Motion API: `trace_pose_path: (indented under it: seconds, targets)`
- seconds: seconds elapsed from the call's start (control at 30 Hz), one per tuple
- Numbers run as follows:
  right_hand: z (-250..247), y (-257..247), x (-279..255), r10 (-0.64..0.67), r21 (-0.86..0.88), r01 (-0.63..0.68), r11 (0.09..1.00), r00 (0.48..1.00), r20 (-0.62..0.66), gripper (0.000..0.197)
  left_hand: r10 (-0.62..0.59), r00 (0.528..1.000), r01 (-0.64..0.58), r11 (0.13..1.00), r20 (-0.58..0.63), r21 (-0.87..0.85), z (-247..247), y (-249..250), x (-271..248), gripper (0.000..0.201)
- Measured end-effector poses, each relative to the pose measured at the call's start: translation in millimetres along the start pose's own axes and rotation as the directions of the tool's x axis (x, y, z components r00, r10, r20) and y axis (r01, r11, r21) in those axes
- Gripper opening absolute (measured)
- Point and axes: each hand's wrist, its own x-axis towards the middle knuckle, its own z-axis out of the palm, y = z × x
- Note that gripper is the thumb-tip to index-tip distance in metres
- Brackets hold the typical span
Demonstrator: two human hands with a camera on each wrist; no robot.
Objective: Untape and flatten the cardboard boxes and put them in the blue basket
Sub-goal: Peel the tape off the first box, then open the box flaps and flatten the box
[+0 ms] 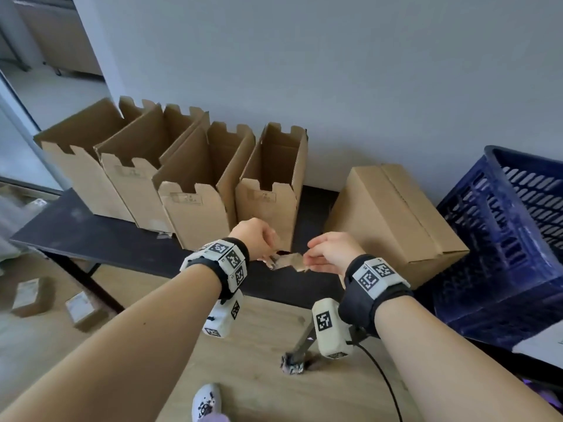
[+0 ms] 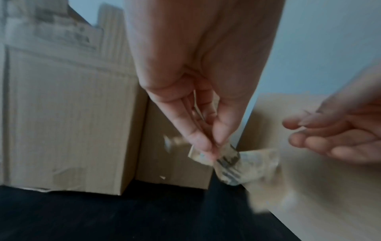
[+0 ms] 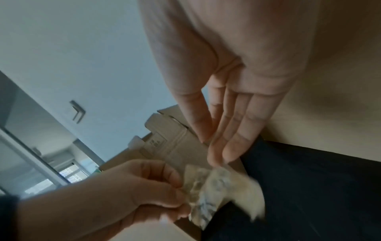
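Left hand [image 1: 254, 236] pinches crumpled tape [image 1: 288, 261]; right hand [image 1: 330, 251] (fingers straight) touches it.

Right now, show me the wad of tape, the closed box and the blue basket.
wad of tape [image 2: 243, 164]: left wrist view, its crumpled middle.
closed box [image 1: 393, 220]: head view, its top face.
blue basket [image 1: 499, 214]: head view, its slotted near wall.

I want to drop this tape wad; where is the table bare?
Bare table runs along the near edge in front of the four open boxes, and in the gap between them and the closed box. The back, along the wall, is crowded. The blue basket blocks the right.
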Motion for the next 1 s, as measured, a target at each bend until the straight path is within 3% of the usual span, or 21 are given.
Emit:
trace_pose_path:
  seconds: [0.13,0.23,0.4,0.63,0.8,0.87,0.93,1.0]
  targets:
    - [12.4,8.0,17.0,0.072,-0.109,-0.065,0.992,0.996,0.056,0.011,-0.007,0.995,-0.008,0.989,0.097,0.148,18.9,-1.0,27.0,0.01]
    - [12.0,13.8,29.9,0.091,-0.107,-0.086,0.991,0.995,0.04,0.015,-0.063,0.975,0.018,0.978,0.213,0.208,26.1,-8.3,40.6,0.027]
    - [5.5,14.6,37.8,0.091,-0.114,-0.089,0.99,0.996,0.01,0.016,-0.124,0.928,0.102,0.992,0.35,0.079,28.1,-14.5,50.4,0.045]
    - [-2.8,-21.4,24.0,-0.064,-0.113,0.064,0.992,0.998,0.002,0.009,-0.028,0.918,0.007,0.998,0.395,0.055,10.0,5.4,48.2,0.031]
    - [-36.6,-62.7,-3.8,-0.199,-0.097,0.192,0.976,0.978,-0.066,0.014,0.095,0.86,-0.106,0.994,0.502,-0.006,-4.2,57.3,32.3,0.022]
    - [-59.9,-76.8,-15.2,-0.265,-0.049,0.261,0.964,0.952,-0.152,0.015,0.184,0.883,-0.192,0.981,0.433,-0.026,-8.5,83.4,28.1,0.019]
    - [-88.5,-82.9,-21.3,-0.294,0.032,0.317,0.948,0.908,-0.297,0.017,0.28,0.924,-0.293,0.956,0.26,0.011,-14.0,108.2,27.7,0.018]
    - [-118.1,-78.2,-21.2,-0.291,0.035,0.347,0.937,0.833,-0.47,0.02,0.33,0.941,-0.334,0.941,0.069,0.055,-19.2,127.3,32.7,0.02]
